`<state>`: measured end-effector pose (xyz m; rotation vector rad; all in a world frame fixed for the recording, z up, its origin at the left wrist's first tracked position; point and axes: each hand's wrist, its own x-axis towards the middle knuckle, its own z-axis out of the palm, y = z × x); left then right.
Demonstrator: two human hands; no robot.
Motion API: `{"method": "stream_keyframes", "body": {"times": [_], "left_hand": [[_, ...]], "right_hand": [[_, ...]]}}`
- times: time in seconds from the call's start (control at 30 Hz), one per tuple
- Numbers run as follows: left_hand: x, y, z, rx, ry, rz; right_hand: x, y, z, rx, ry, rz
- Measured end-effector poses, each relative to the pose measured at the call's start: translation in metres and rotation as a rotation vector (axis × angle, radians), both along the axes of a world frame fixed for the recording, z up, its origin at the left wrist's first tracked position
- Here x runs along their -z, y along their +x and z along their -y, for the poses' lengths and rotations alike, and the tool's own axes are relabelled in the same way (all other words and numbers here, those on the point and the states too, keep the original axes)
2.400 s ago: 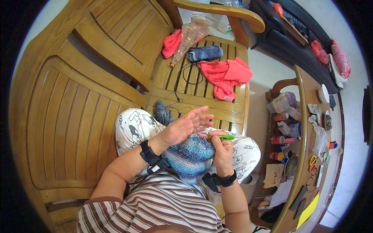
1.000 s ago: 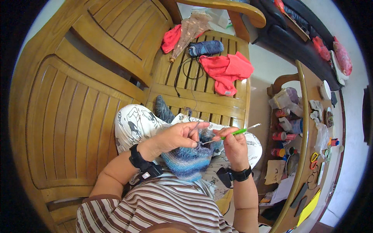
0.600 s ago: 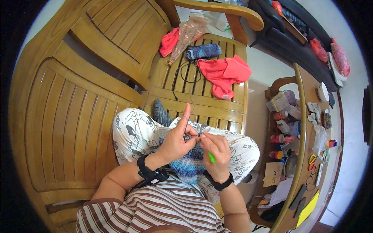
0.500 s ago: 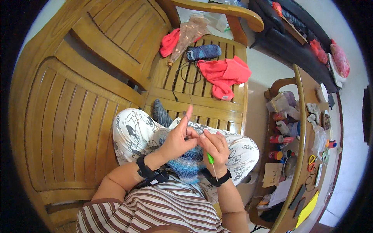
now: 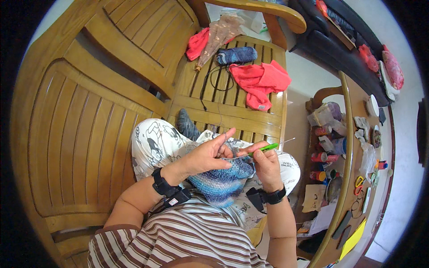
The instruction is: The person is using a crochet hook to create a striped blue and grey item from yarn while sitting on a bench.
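Observation:
A blue, grey and white crocheted piece [image 5: 219, 190] lies bunched over my lap between my hands. My left hand [image 5: 203, 156] is closed on its upper edge, forefinger stretched out with a thin strand of yarn by it; its lower fingers are partly hidden. My right hand [image 5: 267, 169] pinches the green handle of a crochet hook [image 5: 270, 148]. One metal end of the hook points left to the edge of the piece, near my left fingers; the other sticks out to the right. Further off on the bench lies a blue skein of yarn [image 5: 237, 55].
On the slatted wooden bench [image 5: 185, 100] are a red cloth [image 5: 263, 80], a black cord [image 5: 203, 96] and a folded brown umbrella [image 5: 219, 38]. To the right stands a wooden table [image 5: 351, 147] with scissors [image 5: 359, 184], glasses, a white bowl and a filled lower shelf.
My right hand has turned and shifted right. The hook has swung from pointing down along the palm to lying across, one end at the piece. More of the piece shows.

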<state>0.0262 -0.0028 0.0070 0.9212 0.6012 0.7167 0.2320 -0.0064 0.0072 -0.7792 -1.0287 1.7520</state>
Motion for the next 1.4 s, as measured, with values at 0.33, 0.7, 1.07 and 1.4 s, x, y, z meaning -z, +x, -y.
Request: {"method": "stream_keyframes", "body": {"times": [0.33, 0.7, 1.07, 1.4], "left_hand": [[-0.006, -0.003, 0.002, -0.033, 0.126, -0.192], [-0.006, 0.001, 0.006, -0.161, 0.178, -0.312], [0.008, 0.003, 0.002, -0.085, -0.277, 0.151], [-0.014, -0.012, 0.0, 0.015, 0.103, -0.129]], "right_hand": [[-0.026, 0.009, -0.012, -0.173, 0.191, 0.215], [-0.039, 0.001, 0.004, -0.057, 0.576, 0.615], [-0.004, -0.016, 0.011, 0.207, 1.169, 0.721], [-0.024, -0.003, 0.016, 0.175, 0.104, 0.115]]}}
